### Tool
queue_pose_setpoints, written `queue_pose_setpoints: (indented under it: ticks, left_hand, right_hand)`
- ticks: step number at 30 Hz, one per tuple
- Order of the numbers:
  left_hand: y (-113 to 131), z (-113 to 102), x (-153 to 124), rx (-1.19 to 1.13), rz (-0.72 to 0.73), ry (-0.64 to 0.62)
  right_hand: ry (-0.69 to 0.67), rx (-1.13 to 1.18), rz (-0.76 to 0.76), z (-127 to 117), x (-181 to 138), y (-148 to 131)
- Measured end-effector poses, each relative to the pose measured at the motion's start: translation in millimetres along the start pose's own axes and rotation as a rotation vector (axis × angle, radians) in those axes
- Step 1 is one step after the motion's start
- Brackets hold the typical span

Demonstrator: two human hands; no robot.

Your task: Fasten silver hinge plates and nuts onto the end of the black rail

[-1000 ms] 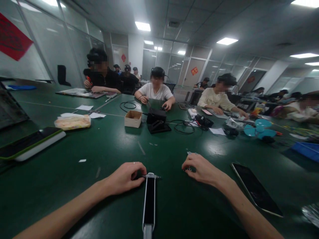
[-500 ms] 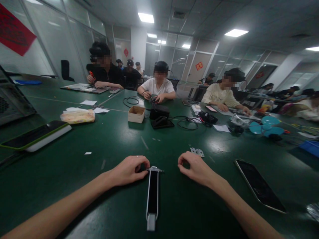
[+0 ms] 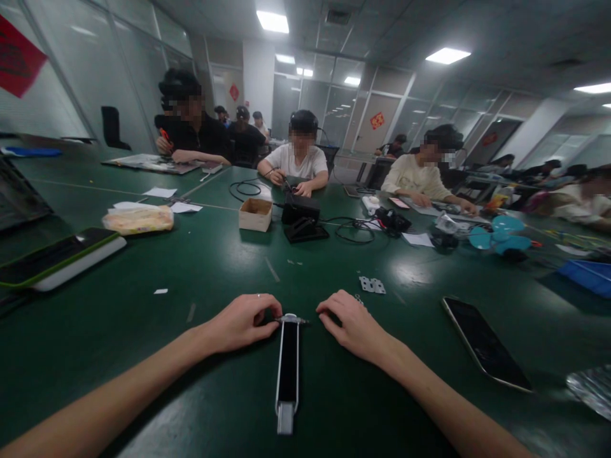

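Our left hand [image 3: 241, 323] is pinching the far end of the long black, silver-edged bar [image 3: 287, 366], which is lying near-to-far on the green counter [image 3: 214, 267]. Our right hand [image 3: 353, 324] is curling just right of that end, and we cannot tell whether it is gripping anything.

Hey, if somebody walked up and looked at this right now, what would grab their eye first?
Two bare hands meet low in the middle of the green table: the left hand seems to pinch the far end of a black bar with silver edges, the right hand curled beside it. A dark phone lies to the right, and several people sit along the far side.
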State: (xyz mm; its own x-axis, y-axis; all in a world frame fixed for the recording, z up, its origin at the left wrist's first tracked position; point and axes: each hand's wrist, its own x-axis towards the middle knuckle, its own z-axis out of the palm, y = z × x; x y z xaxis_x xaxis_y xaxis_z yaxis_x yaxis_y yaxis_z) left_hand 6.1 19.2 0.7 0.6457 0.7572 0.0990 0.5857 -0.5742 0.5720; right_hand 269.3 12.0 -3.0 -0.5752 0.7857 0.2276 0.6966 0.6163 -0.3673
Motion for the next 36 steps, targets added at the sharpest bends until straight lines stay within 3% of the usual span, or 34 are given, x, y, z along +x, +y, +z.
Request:
queue_pose_setpoints:
  ticks: [6, 9, 14, 18, 31, 34, 36]
  left_hand:
    - [-1, -1, 0, -0.011, -0.005, -0.018]
    - [0, -2, 0, -0.004, -0.013, -0.026]
    - [0, -1, 0, -0.004, -0.013, -0.031]
    - [-1, -1, 1, -0.005, -0.020, -0.026]
    - [1, -2, 0, 0.009, -0.011, 0.003]
    - [7, -5, -2, 0.067, 0.021, 0.057]
    - [11, -5, -3, 0.139, 0.070, 0.118]
  right_hand:
    - [0.048, -0.215, 0.032, -28, -1, 20]
    - [0.042, -0.301, 0.165, -56, -6, 32]
    - [-0.298, -0.289, 0.495, -79, -13, 35]
    - [-0.398, -0.231, 0.574, -69, -13, 34]
    - [-0.433, -0.212, 0.614, -60, -9, 34]
    - [-0.413, -0.067, 0.483, -62, -7, 21]
    - [-0.298, 0.108, 0.331, -57, -5, 6]
